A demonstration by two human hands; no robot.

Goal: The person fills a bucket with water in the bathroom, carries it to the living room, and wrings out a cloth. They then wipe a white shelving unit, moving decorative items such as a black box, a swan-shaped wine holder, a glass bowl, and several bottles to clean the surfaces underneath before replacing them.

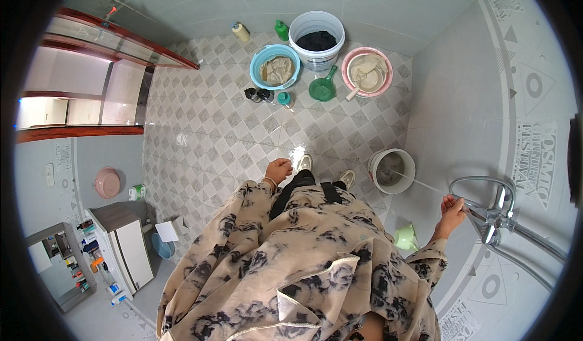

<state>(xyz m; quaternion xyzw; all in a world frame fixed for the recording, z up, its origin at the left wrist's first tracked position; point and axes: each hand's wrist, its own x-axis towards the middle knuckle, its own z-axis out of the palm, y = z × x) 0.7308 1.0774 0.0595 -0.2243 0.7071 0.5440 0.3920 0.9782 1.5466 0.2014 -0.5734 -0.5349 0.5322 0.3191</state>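
On the right, my right hand (452, 210) grips the end of the metal spout (473, 210) of a wall-mounted shower mixer tap (497, 220). A thin stream of water (427, 185) runs from there into a white bucket (407, 187) on the floor, which holds greyish water. My left hand (278, 170) hangs beside my thigh above the floor, fingers loosely curled, with nothing visible in it.
By the far wall stand a blue basin (253, 71) and pink basin (388, 73) with wet cloth, a white tub (315, 62) of dark cloth, and a green dipper (322, 89). Several bottles (265, 95) stand nearby. A light-green container (404, 238) lies below the tap.
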